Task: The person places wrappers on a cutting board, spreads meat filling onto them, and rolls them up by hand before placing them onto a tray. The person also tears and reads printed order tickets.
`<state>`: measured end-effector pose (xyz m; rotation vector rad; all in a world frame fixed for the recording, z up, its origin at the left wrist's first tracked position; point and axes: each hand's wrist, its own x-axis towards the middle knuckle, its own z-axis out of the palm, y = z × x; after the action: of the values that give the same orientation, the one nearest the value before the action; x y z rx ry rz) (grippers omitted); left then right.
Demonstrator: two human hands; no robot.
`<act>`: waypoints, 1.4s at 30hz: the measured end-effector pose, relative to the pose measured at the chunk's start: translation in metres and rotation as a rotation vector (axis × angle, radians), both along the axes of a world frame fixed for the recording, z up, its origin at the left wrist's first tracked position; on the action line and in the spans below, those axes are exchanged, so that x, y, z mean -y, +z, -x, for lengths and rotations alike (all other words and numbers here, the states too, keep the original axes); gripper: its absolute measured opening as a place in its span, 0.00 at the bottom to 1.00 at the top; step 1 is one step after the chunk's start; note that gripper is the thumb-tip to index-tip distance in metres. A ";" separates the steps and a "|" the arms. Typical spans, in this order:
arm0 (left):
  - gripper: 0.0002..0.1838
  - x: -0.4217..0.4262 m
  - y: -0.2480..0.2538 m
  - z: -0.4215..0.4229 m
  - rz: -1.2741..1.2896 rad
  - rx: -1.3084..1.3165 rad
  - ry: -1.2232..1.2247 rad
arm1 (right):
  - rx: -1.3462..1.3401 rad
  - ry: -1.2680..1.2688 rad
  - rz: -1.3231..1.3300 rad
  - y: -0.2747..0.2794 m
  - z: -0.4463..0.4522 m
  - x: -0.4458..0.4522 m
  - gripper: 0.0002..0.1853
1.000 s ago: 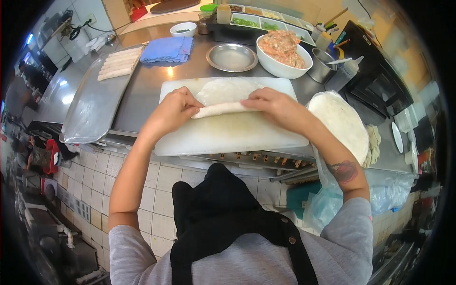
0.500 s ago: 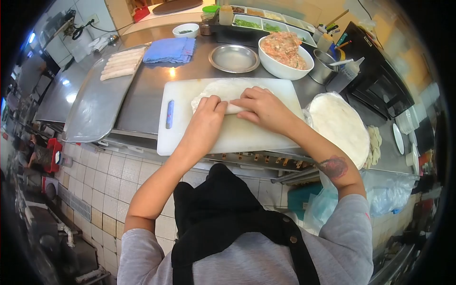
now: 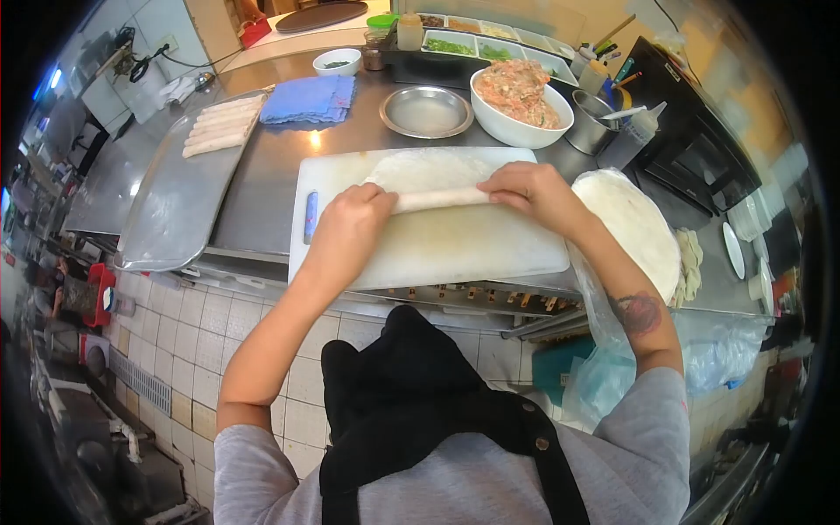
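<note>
Fingers, left hand [image 3: 352, 220]: narrow, curled over the left end of a pale roll [image 3: 442, 199]; thumb tip hidden.
Fingers, right hand [image 3: 541, 197]: narrow, thumb and fingertips pinching the right end.
Pale roll: between the hands, long axis running side to side; both hands touching, neither nearer.
Sheet [image 3: 424, 164]: flat, just beyond the pale roll, on the far side from the body.
Board [image 3: 437, 254]: white, under roll and sheet.
Big bowl [image 3: 521, 134]: beyond the board, toward the right; heaped with orange-pink mixture [image 3: 516, 86].
Metal dish [image 3: 426, 112]: left of the big bowl; contents unclear.
Small bowl [image 3: 337, 63]: dark green bits.
Tray [image 3: 171, 219]: far left; a row of rolls [image 3: 220, 127] side by side.
</note>
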<state>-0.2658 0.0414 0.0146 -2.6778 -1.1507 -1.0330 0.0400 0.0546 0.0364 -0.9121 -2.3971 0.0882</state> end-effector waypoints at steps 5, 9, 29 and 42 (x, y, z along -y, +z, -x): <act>0.10 -0.027 0.013 0.005 0.228 -0.019 -0.021 | 0.054 -0.068 0.386 0.016 0.002 -0.024 0.11; 0.10 -0.039 0.016 0.005 0.245 -0.091 -0.052 | 0.166 -0.051 0.262 0.015 0.012 -0.027 0.13; 0.18 0.000 -0.014 -0.025 -0.127 0.041 0.139 | 0.137 0.015 -0.014 0.001 0.075 -0.004 0.22; 0.15 0.003 0.017 0.040 0.496 0.436 0.312 | 0.128 0.147 -0.106 0.000 0.107 -0.014 0.18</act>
<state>-0.3055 0.0384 0.0311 -2.5137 -2.0715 -1.4730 -0.0671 0.0688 0.0368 -0.7116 -2.5587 -0.0432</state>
